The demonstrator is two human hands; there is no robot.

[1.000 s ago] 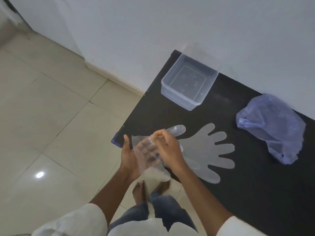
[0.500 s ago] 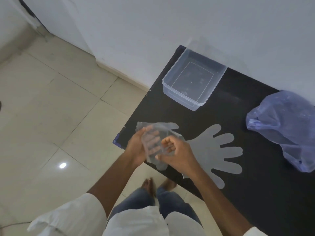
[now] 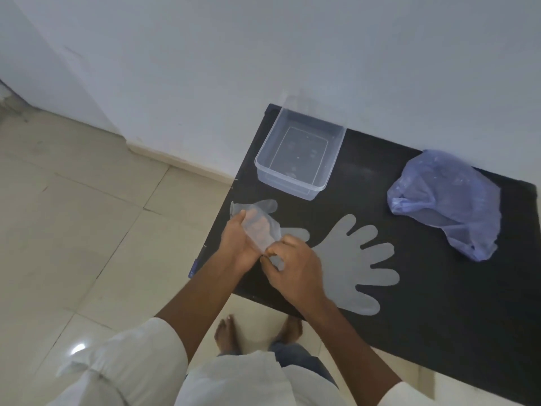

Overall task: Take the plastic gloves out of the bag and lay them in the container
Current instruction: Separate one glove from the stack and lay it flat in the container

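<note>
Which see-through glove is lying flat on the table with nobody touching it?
The spread-out glove right of both hands. The other glove is crumpled up, held between the left hand and right hand.

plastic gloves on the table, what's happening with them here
A person holds one clear plastic glove in both hands, the left hand under it and the right hand pinching its near edge. A second glove lies flat on the black table. The clear container has no gloves in it, and the blue bag sits crumpled to the right.
</note>
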